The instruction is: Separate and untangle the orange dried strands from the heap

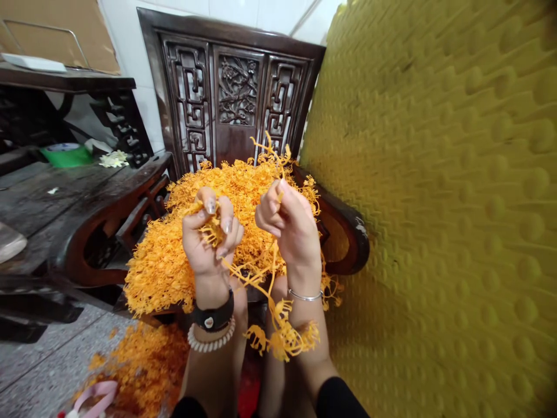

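My left hand point(209, 235) is closed around a clump of orange plastic pieces point(212, 230), fingers curled over it. My right hand point(289, 223) pinches a branched orange plastic strip point(275, 152) that sticks up above the fingers and trails down past my wrist to a dangling bunch point(282, 337). Both hands are raised close together in front of a big heap of the same orange pieces point(174, 255) piled on a dark carved wooden chair point(237, 87). A black watch and a bead bracelet are on my left wrist, a thin bangle on my right.
A tall yellow bumpy panel point(444, 220) fills the right side, close to my right arm. More orange pieces point(143, 366) lie on the grey floor at lower left, beside a pink object point(93, 395). A dark wooden bench point(65, 197) with a green item point(67, 155) stands to the left.
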Motion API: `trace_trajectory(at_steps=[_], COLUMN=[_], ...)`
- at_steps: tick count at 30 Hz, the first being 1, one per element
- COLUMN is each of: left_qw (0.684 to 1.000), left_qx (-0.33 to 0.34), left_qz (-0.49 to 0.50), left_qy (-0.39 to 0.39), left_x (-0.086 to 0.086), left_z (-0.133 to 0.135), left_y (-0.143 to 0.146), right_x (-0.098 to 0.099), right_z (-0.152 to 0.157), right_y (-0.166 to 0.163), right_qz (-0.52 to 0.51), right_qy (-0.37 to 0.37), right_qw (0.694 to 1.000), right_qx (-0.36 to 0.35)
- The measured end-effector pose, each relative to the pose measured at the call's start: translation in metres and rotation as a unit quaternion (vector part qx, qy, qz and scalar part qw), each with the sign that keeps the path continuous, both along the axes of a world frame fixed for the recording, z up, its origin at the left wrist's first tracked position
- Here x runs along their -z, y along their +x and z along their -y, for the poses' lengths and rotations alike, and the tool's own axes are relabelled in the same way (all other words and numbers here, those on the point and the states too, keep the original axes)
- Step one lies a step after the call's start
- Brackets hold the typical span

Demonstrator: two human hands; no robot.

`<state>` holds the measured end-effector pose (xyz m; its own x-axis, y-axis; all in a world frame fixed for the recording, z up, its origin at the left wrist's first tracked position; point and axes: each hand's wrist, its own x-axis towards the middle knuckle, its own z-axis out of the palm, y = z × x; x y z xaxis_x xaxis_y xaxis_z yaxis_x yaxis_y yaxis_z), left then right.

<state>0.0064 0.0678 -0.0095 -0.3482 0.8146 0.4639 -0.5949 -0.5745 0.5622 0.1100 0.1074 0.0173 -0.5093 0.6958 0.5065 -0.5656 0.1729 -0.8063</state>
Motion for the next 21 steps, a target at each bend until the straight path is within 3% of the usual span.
trace_trajectory(at_steps=[5,6,8,10,12,15,18,21], left_qw=[1.0,0.998,0.976,0.907,0.806,0.687,0.636,0.629], left_qx=[0.01,-0.029,-0.167,-0.322,-0.423,-0.452,-0.414,-0.378], left_qz=[-0.005,-0.024,-0.091,-0.192,-0.307,-0.399,-0.438,-0.456], left_qy=[-0.019,-0.041,-0.108,-0.191,-0.278,-0.405,-0.481,-0.503], left_x=[0.003,0.007,0.02,0.039,0.059,0.084,0.102,0.116], left_z=[-0.009,-0.014,-0.024,-0.034,-0.04,-0.042,-0.043,-0.047], left_y=[-0.007,-0.012,-0.027,-0.049,-0.073,-0.104,-0.121,-0.126], right_x=[-0.003,-0.004,-0.004,-0.004,-0.003,-0.001,0.0,0.001], right_z=[-0.008,-0.01,-0.014,-0.02,-0.025,-0.033,-0.04,-0.045], right_y=[0.009,0.011,0.015,0.018,0.02,0.024,0.028,0.031], right_qz=[-0.024,-0.023,-0.028,-0.042,-0.056,-0.062,-0.07,-0.084], right_qy=[-0.011,-0.015,-0.026,-0.038,-0.048,-0.059,-0.065,-0.075], right_qw=[0.998,0.997,0.993,0.987,0.981,0.973,0.971,0.97], right_qx=[0.05,0.068,0.109,0.147,0.181,0.214,0.221,0.214])
